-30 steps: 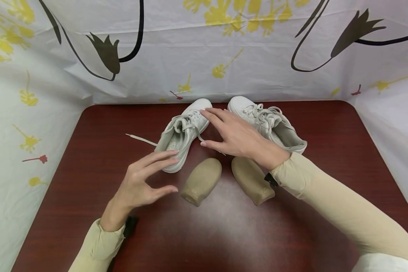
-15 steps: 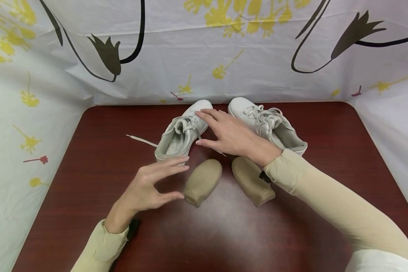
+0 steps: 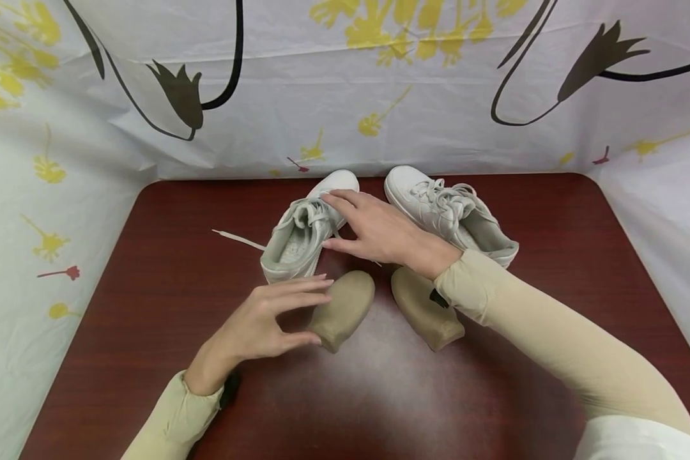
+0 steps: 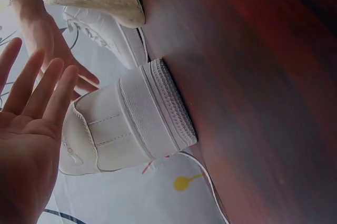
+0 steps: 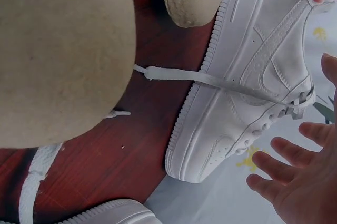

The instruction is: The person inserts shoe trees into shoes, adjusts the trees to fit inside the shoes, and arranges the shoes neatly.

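Note:
A white sneaker [image 3: 290, 249] with loosened laces stands left of centre, its opening toward me. My right hand [image 3: 379, 230] hovers over its laced side, fingers spread and holding nothing. In the right wrist view, that hand [image 5: 308, 184] is apart from the shoe's side [image 5: 253, 50], where a flat lace [image 5: 184, 75] hangs down. My left hand [image 3: 264, 319] is spread behind the heel, its fingertips overlapping a tan foot-shaped shoe insert [image 3: 347, 306] in view; contact cannot be told. The left wrist view shows the shoe's heel [image 4: 137, 113] beyond the open palm [image 4: 26, 139].
The second white sneaker [image 3: 437, 204] stands at the back right. A second tan insert [image 3: 420, 306] lies before it, partly under my right wrist. One lace end [image 3: 236, 238] stretches left across the dark red table [image 3: 178, 211]. A patterned white sheet [image 3: 299, 96] hangs behind.
My left hand has moved right and slightly down, from the sneaker's heel toward the left insert. My right hand has drifted a little left. The shoes and inserts stay in place.

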### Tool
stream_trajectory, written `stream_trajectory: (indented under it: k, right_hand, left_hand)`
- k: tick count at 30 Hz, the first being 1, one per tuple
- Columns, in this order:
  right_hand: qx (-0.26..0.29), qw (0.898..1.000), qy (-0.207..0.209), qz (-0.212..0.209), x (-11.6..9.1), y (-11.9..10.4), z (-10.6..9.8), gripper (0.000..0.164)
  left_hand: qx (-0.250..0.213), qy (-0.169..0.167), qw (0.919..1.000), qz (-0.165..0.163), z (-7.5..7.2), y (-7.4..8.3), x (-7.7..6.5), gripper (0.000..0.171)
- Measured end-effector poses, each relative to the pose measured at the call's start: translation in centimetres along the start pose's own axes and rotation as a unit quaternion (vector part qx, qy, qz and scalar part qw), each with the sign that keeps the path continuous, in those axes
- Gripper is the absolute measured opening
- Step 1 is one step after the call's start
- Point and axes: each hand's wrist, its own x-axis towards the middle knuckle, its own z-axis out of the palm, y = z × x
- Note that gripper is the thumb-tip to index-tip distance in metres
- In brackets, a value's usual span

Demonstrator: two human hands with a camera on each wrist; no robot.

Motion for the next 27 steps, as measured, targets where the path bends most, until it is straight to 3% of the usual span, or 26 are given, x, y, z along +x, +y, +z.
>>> stream_trajectory:
  k: [13, 27]
  right_hand:
    - [0.018, 1.000, -0.018, -0.001, 1.5, -0.6, 0.7, 0.075]
    - [0.002, 1.000, -0.016, 0.005, 1.7, -0.8, 0.8, 0.076]
  left_hand:
    - [0.003, -0.073, 0.9958, -0.055, 0.3, -0.4, -0.2, 0.052]
    - [-0.008, -0.141, 0.9849, -0.099, 0.7, -0.8, -0.1, 0.059]
